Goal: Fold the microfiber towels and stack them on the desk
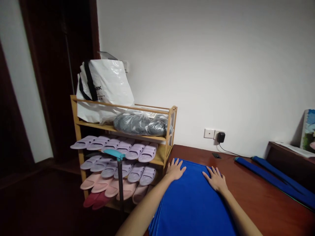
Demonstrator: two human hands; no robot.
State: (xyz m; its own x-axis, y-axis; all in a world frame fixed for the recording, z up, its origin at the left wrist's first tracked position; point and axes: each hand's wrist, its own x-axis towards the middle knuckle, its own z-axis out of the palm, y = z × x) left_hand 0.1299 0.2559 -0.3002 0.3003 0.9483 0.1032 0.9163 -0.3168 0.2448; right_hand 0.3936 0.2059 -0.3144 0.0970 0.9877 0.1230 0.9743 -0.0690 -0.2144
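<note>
A stack of blue cloth (194,200), folded in layers, lies on the reddish-brown table (261,200) in front of me. My left hand (175,170) rests on its far left corner with the fingers spread. At the far right corner my right hand (216,180) lies flat, its fingers apart too. Both palms face down on the cloth and neither hand grips anything. The near end of the stack runs out of the bottom of the view.
Narrow blue cloth strips (273,178) lie at the table's right. A black adapter (220,137) is plugged into the wall. Left of the table stands a wooden shoe rack (169,131) with several slippers (147,152), a white bag (110,82) and a plastic-wrapped bundle (140,124). A turquoise-topped handle (115,153) rises before it.
</note>
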